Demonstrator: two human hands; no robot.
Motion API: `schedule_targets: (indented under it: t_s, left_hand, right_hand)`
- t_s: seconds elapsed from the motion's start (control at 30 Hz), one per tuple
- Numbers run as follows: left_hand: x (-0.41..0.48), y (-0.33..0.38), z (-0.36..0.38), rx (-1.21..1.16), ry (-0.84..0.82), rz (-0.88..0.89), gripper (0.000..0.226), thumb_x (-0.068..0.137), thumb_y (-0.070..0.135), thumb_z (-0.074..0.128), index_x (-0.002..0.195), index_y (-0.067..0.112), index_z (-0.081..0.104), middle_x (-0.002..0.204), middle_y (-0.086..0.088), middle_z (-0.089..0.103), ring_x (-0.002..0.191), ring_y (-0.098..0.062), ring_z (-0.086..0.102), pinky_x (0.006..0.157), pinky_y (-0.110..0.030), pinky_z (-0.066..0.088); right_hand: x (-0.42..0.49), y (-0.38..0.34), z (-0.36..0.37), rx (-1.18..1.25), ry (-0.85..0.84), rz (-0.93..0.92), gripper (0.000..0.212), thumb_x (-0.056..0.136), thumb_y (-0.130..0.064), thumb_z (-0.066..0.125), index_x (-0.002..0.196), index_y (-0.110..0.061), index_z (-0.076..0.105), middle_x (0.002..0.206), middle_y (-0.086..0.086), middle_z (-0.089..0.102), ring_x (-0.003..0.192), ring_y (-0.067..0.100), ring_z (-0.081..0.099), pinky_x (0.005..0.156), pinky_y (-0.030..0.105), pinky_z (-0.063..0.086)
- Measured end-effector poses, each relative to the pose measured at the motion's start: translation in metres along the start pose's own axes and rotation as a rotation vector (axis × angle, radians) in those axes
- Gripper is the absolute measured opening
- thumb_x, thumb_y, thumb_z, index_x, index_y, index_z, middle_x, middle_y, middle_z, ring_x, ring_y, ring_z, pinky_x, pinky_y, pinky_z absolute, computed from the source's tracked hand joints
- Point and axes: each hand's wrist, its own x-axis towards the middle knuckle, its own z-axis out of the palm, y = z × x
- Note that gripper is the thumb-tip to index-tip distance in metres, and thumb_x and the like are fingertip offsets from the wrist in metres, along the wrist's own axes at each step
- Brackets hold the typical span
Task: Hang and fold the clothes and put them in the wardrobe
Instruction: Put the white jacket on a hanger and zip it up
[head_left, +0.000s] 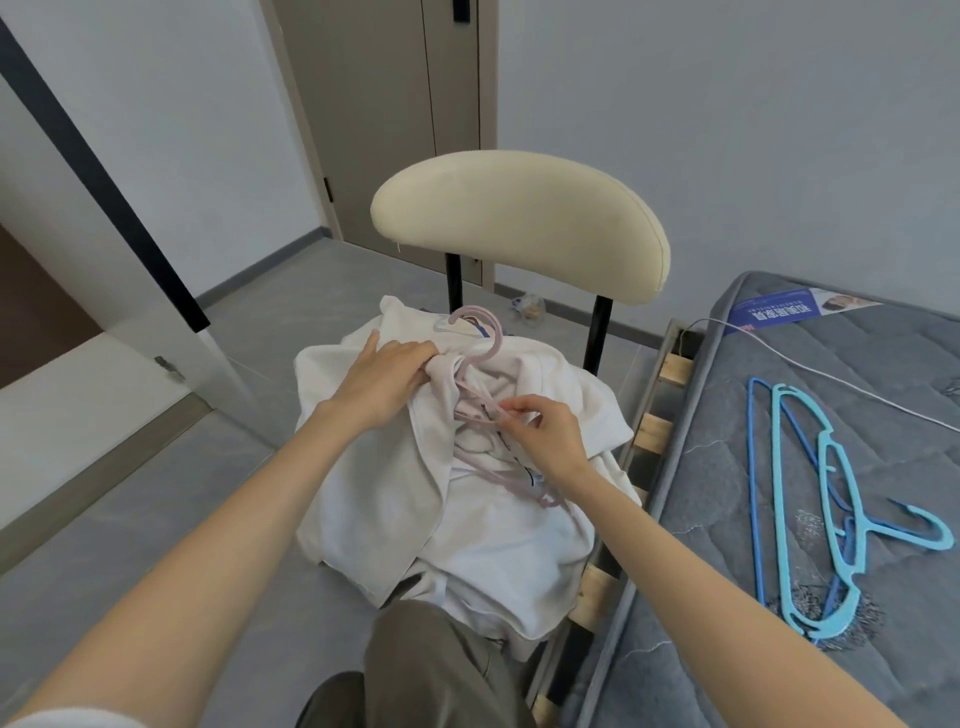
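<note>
Resting on the chair (519, 218), the shirt (374, 488) was gripped by the left hand (384, 379) while the right hand (545, 436) pinched the pink hanger (480, 338).

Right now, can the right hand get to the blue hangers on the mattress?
Probably yes: nothing lies between the right hand and the blue hangers, but it pinches the pink hanger and must let go first.

Head-worn view, down, close over chair (519, 223)

Blue label (777, 310) on the mattress (701, 499), Chinese characters upside down to us, unreadable, dark print (514, 448) on white garment (363, 478) likewise
</note>
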Motion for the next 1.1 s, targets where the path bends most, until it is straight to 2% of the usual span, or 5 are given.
schedule_targets:
  t_s: [0.3, 0.43, 0.53, 0.7, 1.1]
  left_hand:
    - [-0.045, -0.007, -0.053, -0.063, 0.319, -0.084, 0.014, 0.097, 0.014, 0.037, 0.097, 0.015, 0.051, 0.095, -0.007, 0.060, 0.090, -0.034, 0.052, 0.094, -0.048, 0.035]
    - [-0.063, -0.002, -0.074, -0.068, 0.434, -0.076, 0.014, 0.096, 0.010, 0.040, 0.097, 0.011, 0.054, 0.092, -0.009, 0.060, 0.086, -0.034, 0.052, 0.074, -0.039, 0.036]
    - [-0.071, 0.004, -0.087, -0.108, 0.439, -0.085, 0.014, 0.096, 0.010, 0.041, 0.101, 0.010, 0.054, 0.096, -0.009, 0.059, 0.090, -0.033, 0.051, 0.074, -0.041, 0.039]
    - [-0.086, 0.008, -0.106, -0.165, 0.428, -0.062, 0.017, 0.095, 0.011, 0.042, 0.106, 0.012, 0.055, 0.098, -0.007, 0.059, 0.092, -0.031, 0.052, 0.076, -0.048, 0.043]
    - [-0.103, 0.001, -0.108, -0.237, 0.450, -0.048, 0.018, 0.096, 0.010, 0.043, 0.106, 0.017, 0.057, 0.099, 0.002, 0.060, 0.094, -0.022, 0.053, 0.077, -0.044, 0.044]
  right_hand:
    - [-0.022, -0.014, -0.017, -0.011, 0.434, -0.047, 0.005, 0.094, -0.007, 0.047, 0.097, -0.010, 0.051, 0.102, 0.005, 0.049, 0.093, 0.022, 0.051, 0.082, 0.033, 0.045]
    - [-0.038, -0.010, -0.021, -0.112, 0.313, -0.035, 0.031, 0.085, 0.002, 0.053, 0.115, -0.005, 0.048, 0.116, 0.011, 0.049, 0.107, 0.025, 0.048, 0.093, 0.034, 0.042]
    - [-0.043, -0.009, -0.021, -0.223, 0.182, -0.015, 0.063, 0.083, -0.006, 0.064, 0.139, -0.006, 0.035, 0.135, 0.011, 0.040, 0.126, 0.025, 0.037, 0.103, 0.030, 0.031]
    - [-0.036, -0.018, -0.022, -0.302, 0.218, 0.022, 0.077, 0.084, -0.018, 0.068, 0.147, -0.008, 0.025, 0.147, 0.012, 0.032, 0.135, 0.028, 0.030, 0.110, 0.038, 0.030]
    - [-0.024, 0.004, -0.040, -0.581, 0.222, 0.035, 0.021, 0.096, -0.008, 0.042, 0.116, -0.001, 0.043, 0.118, 0.017, 0.045, 0.100, 0.033, 0.047, 0.080, 0.045, 0.045]
